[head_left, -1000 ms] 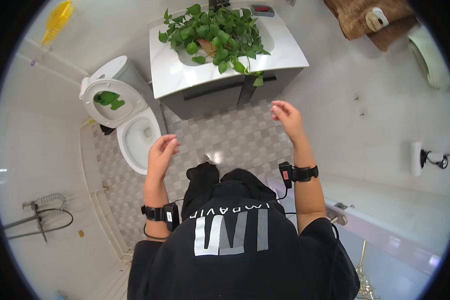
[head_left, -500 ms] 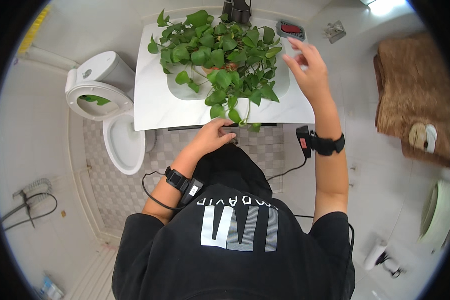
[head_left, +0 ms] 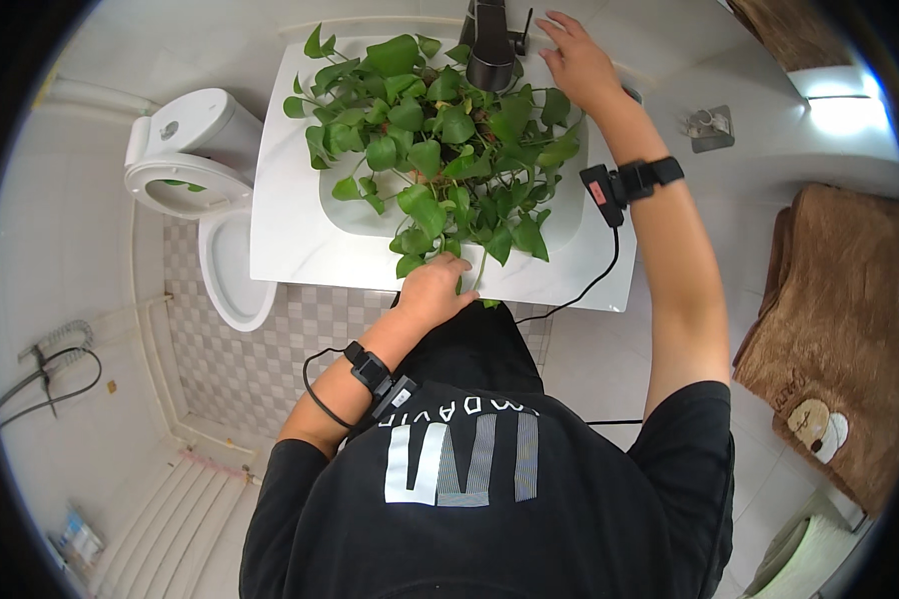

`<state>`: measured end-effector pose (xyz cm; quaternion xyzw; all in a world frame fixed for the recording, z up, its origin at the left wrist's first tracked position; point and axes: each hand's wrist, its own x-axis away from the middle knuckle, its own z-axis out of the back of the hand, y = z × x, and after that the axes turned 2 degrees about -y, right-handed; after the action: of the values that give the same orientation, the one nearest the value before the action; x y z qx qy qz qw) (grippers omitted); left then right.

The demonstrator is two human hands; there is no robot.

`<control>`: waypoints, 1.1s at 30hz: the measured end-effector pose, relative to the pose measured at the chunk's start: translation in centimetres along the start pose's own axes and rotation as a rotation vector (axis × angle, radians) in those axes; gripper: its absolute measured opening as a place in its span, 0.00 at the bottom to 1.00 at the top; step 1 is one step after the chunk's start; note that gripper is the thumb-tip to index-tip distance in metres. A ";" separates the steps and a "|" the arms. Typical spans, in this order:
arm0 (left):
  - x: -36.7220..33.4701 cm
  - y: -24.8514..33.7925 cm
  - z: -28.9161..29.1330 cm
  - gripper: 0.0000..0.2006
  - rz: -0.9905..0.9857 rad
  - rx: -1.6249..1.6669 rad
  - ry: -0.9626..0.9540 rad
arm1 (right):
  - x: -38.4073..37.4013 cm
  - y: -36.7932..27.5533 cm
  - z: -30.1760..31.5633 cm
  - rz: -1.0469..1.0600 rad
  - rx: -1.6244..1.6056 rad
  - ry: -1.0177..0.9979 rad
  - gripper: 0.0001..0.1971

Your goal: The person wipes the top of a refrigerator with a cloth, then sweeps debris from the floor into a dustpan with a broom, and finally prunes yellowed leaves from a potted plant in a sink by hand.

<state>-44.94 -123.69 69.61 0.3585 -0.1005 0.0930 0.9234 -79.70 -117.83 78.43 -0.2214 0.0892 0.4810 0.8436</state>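
Note:
A leafy green potted plant [head_left: 425, 157] stands in the white sink basin [head_left: 345, 215], its heart-shaped leaves spilling over the rim. Over the basin's back edge rises a dark grey faucet [head_left: 490, 50] with a thin lever [head_left: 522, 35] on its right side. My right hand [head_left: 579, 66] is beside that lever, fingers spread and holding nothing; they look apart from it. At the counter's front edge my left hand [head_left: 436, 292] rests by the trailing leaves, thumb and fingers apart. A leaf shows between them; whether they touch it I cannot tell. The pot is mostly hidden by foliage.
The white marbled counter [head_left: 290, 245] surrounds the basin. A toilet [head_left: 238, 262] with its lid raised stands to the left. Brown towels [head_left: 829, 339] hang at the right, below a metal wall holder [head_left: 709, 129]. Black cables run from both wrist straps.
My right hand has moved from near the soap dish to beside the faucet lever. My left hand now lies closer in among the trailing leaves. The view has shifted, showing more of the faucet.

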 end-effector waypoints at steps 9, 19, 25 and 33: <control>-1.2 0.1 -0.7 0.13 -0.083 -0.159 -0.088 | -3.1 -1.2 -0.3 -0.023 0.594 -0.481 0.21; -1.9 -0.1 0.3 0.07 0.011 0.071 -0.017 | 4.9 2.4 0.0 -0.037 -0.186 0.098 0.15; -1.4 -1.2 4.8 0.06 0.239 0.992 0.032 | 14.8 -4.5 2.5 -0.122 -0.436 -0.202 0.10; -5.5 0.9 10.3 0.07 0.320 1.284 0.056 | 18.6 -9.6 -1.8 -0.408 -0.671 -0.324 0.24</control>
<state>-51.67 -130.62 76.27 0.8159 -0.0530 0.2796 0.5034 -61.72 -108.46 72.83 -0.4181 -0.2517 0.3354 0.8058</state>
